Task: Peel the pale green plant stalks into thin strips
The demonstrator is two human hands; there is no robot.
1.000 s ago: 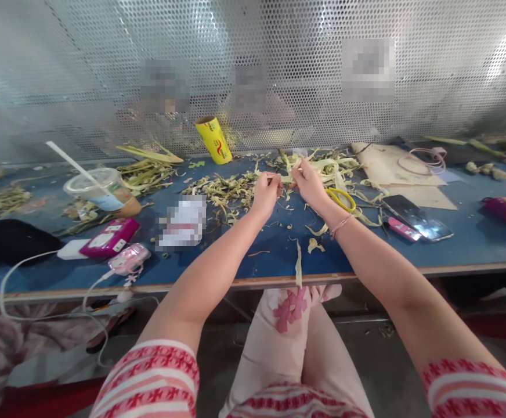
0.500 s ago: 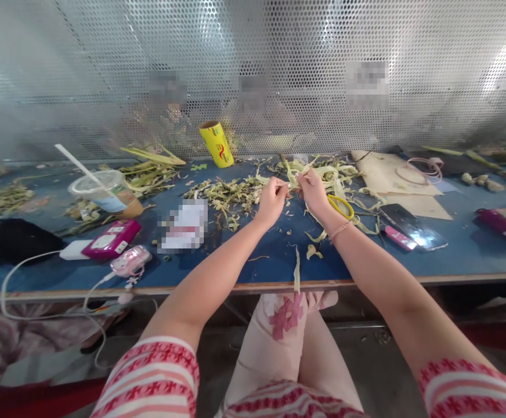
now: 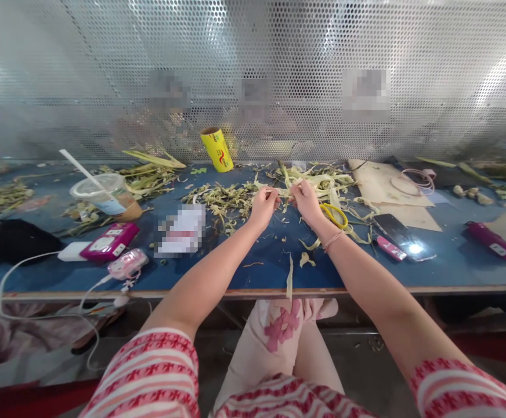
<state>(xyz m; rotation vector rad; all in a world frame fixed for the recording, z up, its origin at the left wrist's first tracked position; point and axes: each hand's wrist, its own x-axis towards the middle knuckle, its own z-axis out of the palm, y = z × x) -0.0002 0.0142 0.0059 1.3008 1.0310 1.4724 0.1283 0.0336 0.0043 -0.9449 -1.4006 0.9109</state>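
My left hand (image 3: 265,206) and my right hand (image 3: 305,200) are close together over the blue table, fingers pinched. A thin pale plant strip (image 3: 284,192) runs between their fingertips. Green plant scraps (image 3: 227,200) lie in a heap to the left of my left hand. Behind and to the right of my right hand is a pile of pale green husks (image 3: 333,180). Yellow-handled scissors (image 3: 336,216) rest beside my right wrist, partly hidden. One long pale strip (image 3: 290,277) hangs over the table's front edge.
A yellow tube (image 3: 218,152) stands tilted at the back, near the perforated metal wall (image 3: 235,46). On the left are a drink cup (image 3: 105,197), a purple power bank (image 3: 111,241) and a pink case (image 3: 126,264). A phone (image 3: 398,232) and brown paper (image 3: 383,183) lie right.
The whole view has shifted slightly. My two hands are a little farther apart, both still pinched, and the strip between them shows more.
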